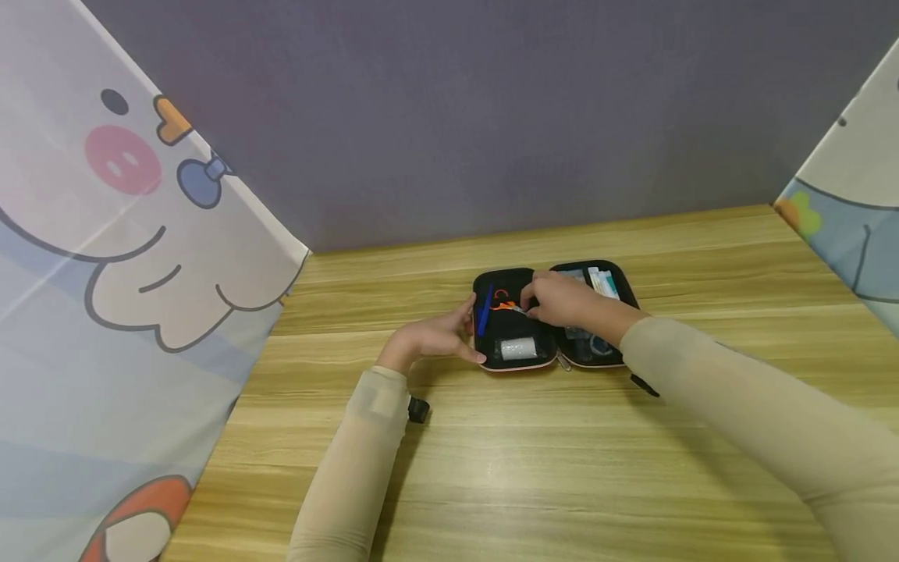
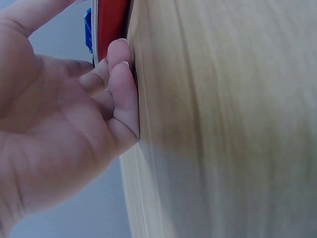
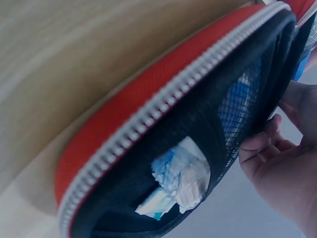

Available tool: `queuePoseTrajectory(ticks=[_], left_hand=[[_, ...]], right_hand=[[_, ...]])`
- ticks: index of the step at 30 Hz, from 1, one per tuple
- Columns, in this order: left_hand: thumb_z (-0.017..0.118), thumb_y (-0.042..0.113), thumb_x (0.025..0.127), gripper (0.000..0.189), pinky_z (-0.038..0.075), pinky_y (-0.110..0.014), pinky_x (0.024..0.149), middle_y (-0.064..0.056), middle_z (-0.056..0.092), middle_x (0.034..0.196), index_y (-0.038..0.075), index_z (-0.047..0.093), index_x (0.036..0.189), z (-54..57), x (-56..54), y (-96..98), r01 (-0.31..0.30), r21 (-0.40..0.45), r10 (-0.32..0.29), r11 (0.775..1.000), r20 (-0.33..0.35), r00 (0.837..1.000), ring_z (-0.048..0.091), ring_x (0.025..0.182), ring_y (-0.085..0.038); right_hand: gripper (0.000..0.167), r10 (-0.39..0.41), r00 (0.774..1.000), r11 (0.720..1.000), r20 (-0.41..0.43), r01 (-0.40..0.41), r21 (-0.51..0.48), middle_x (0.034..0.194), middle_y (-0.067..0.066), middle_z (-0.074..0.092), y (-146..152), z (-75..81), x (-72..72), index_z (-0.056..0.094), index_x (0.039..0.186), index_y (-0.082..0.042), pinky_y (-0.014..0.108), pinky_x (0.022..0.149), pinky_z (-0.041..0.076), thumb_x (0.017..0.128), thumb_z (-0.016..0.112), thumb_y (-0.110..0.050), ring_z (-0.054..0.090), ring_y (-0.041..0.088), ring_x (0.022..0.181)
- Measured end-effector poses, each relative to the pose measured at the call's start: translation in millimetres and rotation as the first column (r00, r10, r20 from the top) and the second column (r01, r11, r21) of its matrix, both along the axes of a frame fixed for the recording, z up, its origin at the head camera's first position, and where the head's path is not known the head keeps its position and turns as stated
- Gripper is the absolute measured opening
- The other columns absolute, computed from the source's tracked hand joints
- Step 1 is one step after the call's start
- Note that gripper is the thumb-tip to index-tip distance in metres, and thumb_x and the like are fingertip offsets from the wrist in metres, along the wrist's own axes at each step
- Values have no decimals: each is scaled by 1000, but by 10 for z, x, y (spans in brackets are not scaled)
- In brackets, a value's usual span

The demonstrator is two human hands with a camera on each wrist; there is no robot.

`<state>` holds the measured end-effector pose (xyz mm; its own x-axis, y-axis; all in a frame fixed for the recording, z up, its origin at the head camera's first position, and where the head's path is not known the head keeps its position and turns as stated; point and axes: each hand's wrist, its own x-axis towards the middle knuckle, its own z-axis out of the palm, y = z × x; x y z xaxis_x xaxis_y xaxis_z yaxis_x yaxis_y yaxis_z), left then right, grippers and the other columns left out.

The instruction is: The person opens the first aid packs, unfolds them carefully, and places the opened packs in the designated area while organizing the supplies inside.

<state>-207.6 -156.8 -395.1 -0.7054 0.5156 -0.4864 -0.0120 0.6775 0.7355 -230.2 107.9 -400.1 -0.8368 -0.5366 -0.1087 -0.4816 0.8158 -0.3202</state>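
An open black zippered case (image 1: 506,334) with a red outer side lies on the table. My left hand (image 1: 438,334) touches its left side, thumb at the near corner and fingers along the edge. My right hand (image 1: 558,300) reaches over the middle, its fingertips pinching the silvery end of a small orange-handled tool (image 1: 502,306) like scissors. A slim blue tool (image 1: 485,311) lies beside that in the left half. Below them sits a white wrapped roll (image 1: 518,348). In the right wrist view, the right hand (image 3: 287,153) partly hides what it pinches.
The case's right half holds white and teal packets (image 1: 604,282) and a round blue-edged item (image 1: 599,344), partly behind my right hand. A zipper pull (image 1: 563,361) hangs at the near hinge. Beyond the wooden table (image 1: 492,453) stands a grey panel (image 1: 492,117); printed cloths flank it.
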Motion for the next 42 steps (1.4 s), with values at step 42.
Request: queuePoseTrajectory(ticks=[42], left_hand=[[87, 27, 90, 131, 31, -53, 129, -14, 42, 154, 28, -15, 171, -13, 13, -3, -3, -24, 4, 1000, 13, 1000, 42, 145, -30]], right_hand=[[47, 66, 996, 973, 59, -51, -225, 117, 11, 73, -246, -13, -95, 65, 148, -19, 39, 79, 52, 103, 73, -20, 59, 22, 79]])
